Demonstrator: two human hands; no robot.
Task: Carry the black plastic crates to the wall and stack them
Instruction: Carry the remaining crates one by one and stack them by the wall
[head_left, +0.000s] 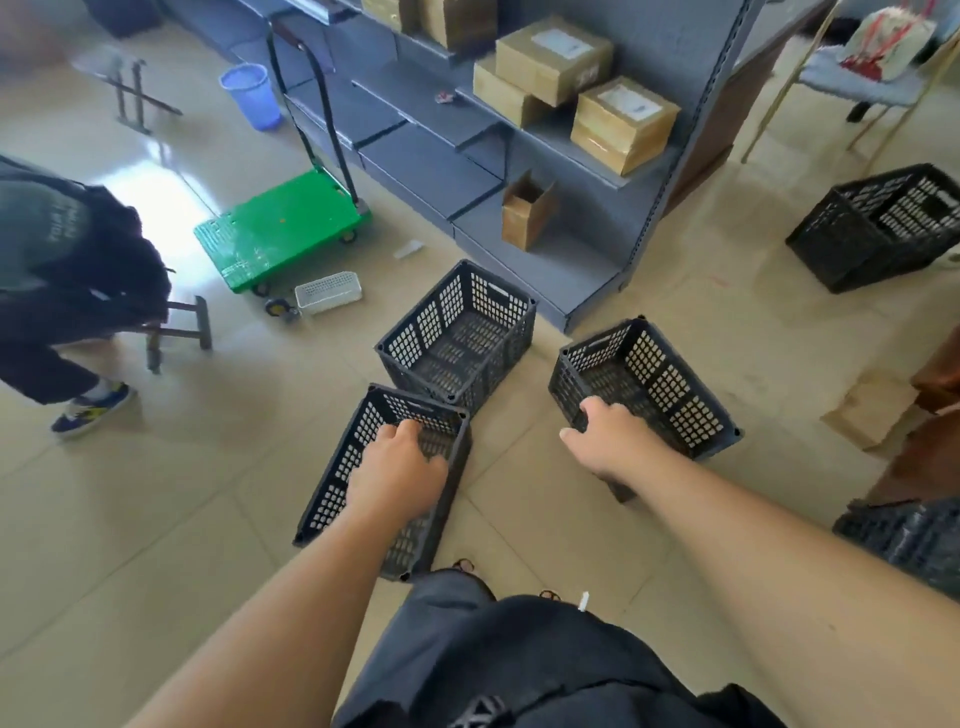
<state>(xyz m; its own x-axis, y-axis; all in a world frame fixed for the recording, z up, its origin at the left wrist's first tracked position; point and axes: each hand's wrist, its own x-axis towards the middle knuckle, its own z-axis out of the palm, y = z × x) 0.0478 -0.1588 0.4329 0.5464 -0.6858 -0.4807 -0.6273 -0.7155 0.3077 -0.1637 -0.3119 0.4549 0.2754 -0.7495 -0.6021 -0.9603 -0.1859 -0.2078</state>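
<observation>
On floor, L hand (400, 470) in near crate (332, 488), R hand (605, 434) on right crate (670, 384).

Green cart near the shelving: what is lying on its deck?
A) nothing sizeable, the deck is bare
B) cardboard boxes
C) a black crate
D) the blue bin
A: the green cart shows a bare deck; the black crates sit on the floor, and the blue bin stands behind the cart.

Bright, even daylight in the room, a soft picture.
A strong white glare lies on the floor (171, 208) beside the green cart (280, 228). Shadows are faint. Edges bend from the wide lens, and the upper left corner is blurred.
</observation>
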